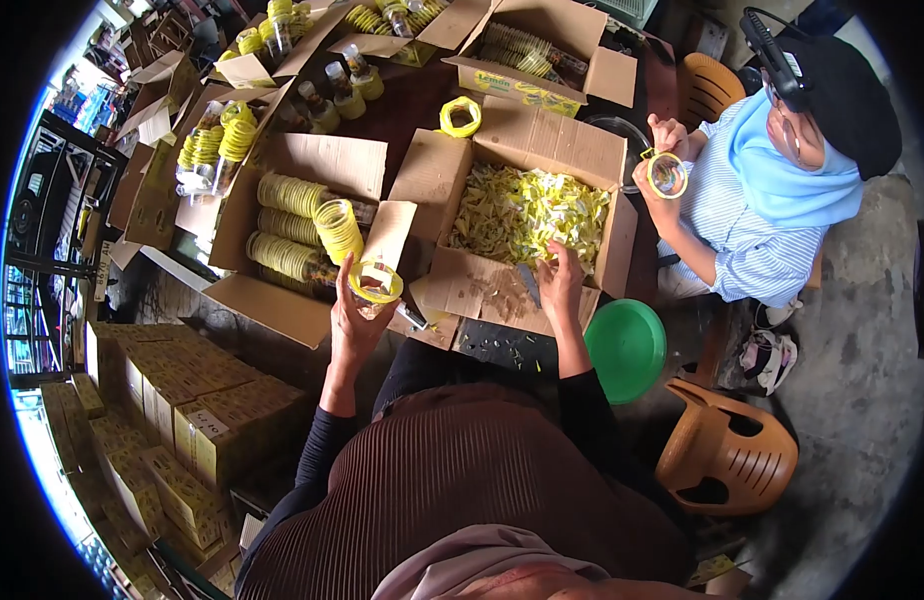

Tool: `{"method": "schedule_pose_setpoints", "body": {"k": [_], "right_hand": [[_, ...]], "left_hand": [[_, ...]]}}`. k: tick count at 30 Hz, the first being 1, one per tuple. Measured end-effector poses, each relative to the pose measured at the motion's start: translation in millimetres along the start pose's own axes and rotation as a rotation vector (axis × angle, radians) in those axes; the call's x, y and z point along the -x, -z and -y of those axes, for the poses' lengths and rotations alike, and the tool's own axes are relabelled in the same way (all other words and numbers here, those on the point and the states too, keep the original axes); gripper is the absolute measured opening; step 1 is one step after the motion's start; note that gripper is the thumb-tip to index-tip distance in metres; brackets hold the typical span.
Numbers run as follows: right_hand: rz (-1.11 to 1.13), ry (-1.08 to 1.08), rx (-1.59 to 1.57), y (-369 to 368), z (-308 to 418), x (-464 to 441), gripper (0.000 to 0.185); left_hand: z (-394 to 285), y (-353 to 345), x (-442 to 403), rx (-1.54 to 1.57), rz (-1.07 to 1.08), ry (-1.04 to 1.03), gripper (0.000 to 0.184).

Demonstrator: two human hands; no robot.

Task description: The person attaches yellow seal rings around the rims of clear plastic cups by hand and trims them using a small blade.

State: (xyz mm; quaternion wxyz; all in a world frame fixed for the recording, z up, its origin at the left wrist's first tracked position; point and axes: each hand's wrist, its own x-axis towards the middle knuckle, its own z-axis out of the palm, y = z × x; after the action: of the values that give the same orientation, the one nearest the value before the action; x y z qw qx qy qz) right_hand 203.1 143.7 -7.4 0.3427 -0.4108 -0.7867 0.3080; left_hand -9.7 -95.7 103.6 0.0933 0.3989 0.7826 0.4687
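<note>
My left hand (358,325) is closed around a clear plastic jar with a yellow rim (375,283), its mouth tilted up toward me. Just beyond it stands a stack of yellow rings (338,231) at the edge of an open carton. My right hand (562,285) is over the near edge of the carton of yellow scraps (449,290), fingers curled together; what they hold, if anything, is too small to make out. A dark grey flat piece (528,284) shows beside that hand. Below the jar, a small blade-like tool (412,317) lies at the table's edge.
A co-worker (752,200) at the right holds another yellow-rimmed piece (667,175). A green basin (625,350) and an orange plastic chair (727,450) are at my right. Stacked cartons (187,390) stand at my left. A yellow ring (460,117) rests on a carton flap.
</note>
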Motion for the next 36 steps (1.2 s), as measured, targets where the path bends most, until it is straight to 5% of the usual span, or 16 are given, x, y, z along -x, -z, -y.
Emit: {"method": "schedule_pose_setpoints", "body": {"k": [11,17,24,29,36], "right_hand": [[0.010,0.012,-0.074,6,2,30,0.027],[0.201,-0.097,-0.472,-13,42,45,0.016],[0.360,0.043,-0.439,7,114,32,0.058],[0.295,0.058,-0.362,13,116,20,0.028],[0.299,0.014,-0.145,27,134,9,0.018]], "left_hand": [[-1,-17,14,0.064,0.108,-0.046,0.094],[-11,-29,10,0.088,0.332,-0.007,0.086],[-24,-45,-11,0.041,0.482,-0.331,0.076],[-23,-47,-26,0.057,0.535,-0.353,0.070],[-18,-48,-48,0.159,0.656,-0.365,0.073]]}}
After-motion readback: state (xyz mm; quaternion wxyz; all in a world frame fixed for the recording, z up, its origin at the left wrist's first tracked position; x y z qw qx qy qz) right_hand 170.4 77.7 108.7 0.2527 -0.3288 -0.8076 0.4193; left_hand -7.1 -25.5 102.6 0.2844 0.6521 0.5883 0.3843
